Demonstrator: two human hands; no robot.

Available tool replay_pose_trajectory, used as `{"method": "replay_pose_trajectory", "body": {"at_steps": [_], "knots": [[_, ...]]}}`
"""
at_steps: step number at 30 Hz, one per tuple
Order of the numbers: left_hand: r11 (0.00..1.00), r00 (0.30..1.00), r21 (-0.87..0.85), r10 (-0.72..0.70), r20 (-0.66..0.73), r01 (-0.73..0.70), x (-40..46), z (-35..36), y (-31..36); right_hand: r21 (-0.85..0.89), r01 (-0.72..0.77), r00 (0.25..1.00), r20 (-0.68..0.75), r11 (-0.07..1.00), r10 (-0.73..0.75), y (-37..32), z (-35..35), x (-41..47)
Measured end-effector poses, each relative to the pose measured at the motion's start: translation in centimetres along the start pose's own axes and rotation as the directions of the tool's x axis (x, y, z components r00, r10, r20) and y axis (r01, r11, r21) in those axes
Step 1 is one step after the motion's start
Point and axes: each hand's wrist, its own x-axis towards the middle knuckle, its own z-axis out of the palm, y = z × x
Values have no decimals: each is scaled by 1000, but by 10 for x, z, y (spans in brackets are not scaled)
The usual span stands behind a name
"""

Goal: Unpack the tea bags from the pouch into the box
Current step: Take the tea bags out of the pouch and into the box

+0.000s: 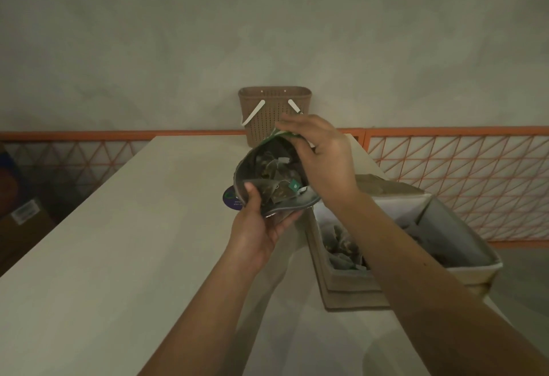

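At frame centre the left hand point(255, 227) cups the pouch point(269, 178) from below while the right hand point(319, 157) pinches its top edge open; tea bags point(276, 191) sit loose at the mouth and, tipped early, could miss the box point(463, 270) at lower right

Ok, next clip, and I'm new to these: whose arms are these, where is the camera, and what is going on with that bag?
No machine here: a person wears one camera on the head, looking down at both hands. The left hand grips the lower edge of an open pouch, and the right hand pinches its top edge, holding the mouth wide. Tea bags show inside. To the right on the pale table stands an open box with some tea bags already in its near compartment. A brown basket stands at the far end.
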Motion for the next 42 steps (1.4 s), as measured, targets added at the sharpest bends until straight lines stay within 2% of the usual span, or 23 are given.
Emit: {"method": "replay_pose_trajectory", "body": {"at_steps": [4,6,10,17,22,24,28,30,33,36,39,42], "knots": [[999,999,25,42,23,-42,1,-5,-1,33,123,990,-79,992,-120,-14,-13,-4],[999,999,45,29,18,-30,1,-3,0,52,144,988,-69,988,-140,-16,-12,-5],[999,1000,46,-10,11,9,0,1,3,13,35,999,-41,999,-34,-1,-6,-2],[994,994,8,-105,0,105,-7,0,-3,-14,-37,999,27,999,38,8,-4,-10],[990,992,-69,-126,-7,126,-9,0,1,-161,-35,998,51,986,43,7,-10,-19],[990,992,-74,-122,-13,121,-9,0,1,-106,-84,995,40,991,89,2,-13,-25],[987,993,-111,-115,18,117,-10,-1,1,162,-180,981,106,970,165,-13,-22,-46],[985,993,-128,-108,44,113,-9,0,0,99,-187,971,171,977,168,-19,-26,-57],[989,995,-116,-86,44,90,-10,2,-3,-134,-182,947,243,974,210,-21,-26,-69],[994,997,-82,-72,41,76,-10,3,-4,-306,-158,937,255,939,240,-22,-20,-74],[996,995,-39,-82,53,84,-9,3,-2,-311,-182,937,234,933,261,-18,-18,-78],[996,995,0,-88,56,88,-10,4,2,-199,-271,930,198,942,310,-14,-22,-75]]}}
